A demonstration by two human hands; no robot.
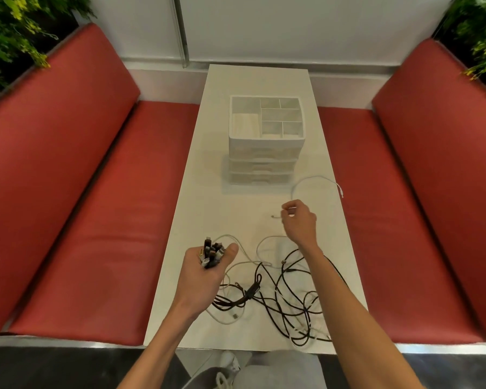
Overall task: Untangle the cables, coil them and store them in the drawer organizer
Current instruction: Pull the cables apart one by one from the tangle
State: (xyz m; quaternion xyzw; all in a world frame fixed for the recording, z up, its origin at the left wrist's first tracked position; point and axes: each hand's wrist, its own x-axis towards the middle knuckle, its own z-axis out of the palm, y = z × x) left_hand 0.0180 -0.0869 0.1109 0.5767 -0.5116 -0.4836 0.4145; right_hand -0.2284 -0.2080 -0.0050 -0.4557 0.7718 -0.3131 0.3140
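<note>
On my feed the left hand (205, 265) gripped a bunch of cable plugs (212, 252), fingers curled tight round them, over the near end of the white table (236, 214). The right hand (299, 221) pinched a thin white cable (314, 179) that looped toward the table's right edge. The black and white tangle (286, 299) lay between my forearms; the drawer organizer (264, 141) stood further back

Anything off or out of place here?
Only the cables: a black-and-white tangle sprawls over the near end of the table, loops nearly at its front edge, plug ends bunched in the left hand. One white cable, pinched by the right hand, ends at the right edge. Organizer stands square.
</note>
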